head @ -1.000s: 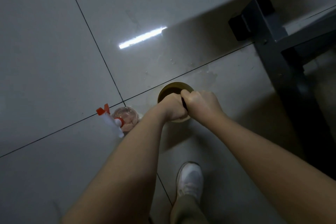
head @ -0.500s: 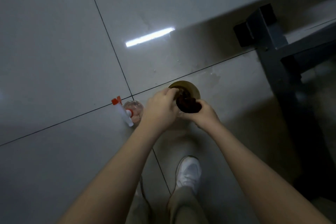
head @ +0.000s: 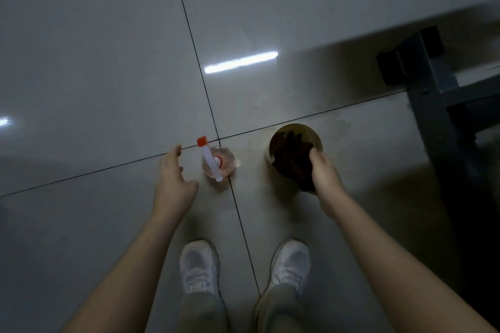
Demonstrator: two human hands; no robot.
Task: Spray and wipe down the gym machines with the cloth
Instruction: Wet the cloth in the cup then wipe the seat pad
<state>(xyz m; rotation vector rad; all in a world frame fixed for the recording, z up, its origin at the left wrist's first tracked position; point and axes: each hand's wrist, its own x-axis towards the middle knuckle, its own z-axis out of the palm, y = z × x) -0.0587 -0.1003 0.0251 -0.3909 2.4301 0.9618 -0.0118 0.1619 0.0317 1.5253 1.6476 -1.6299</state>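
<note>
Changed: my left hand [head: 173, 184] let go of the cloth [head: 292, 159], fingers loose now, just beside the bottle [head: 213, 162]
Cloth: bunched in my right hand [head: 324, 176], over the bowl [head: 311, 131]
Meaning: wringing's done I guess, bottle next

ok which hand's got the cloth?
The right hand, gripping the dark cloth over the round tub; the left hand is open and empty beside the spray bottle.

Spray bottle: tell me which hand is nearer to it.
Left. The left hand hovers open just beside the spray bottle, not touching it; the right hand is farther off on its other side, gripping the dark cloth at the round container.
</note>
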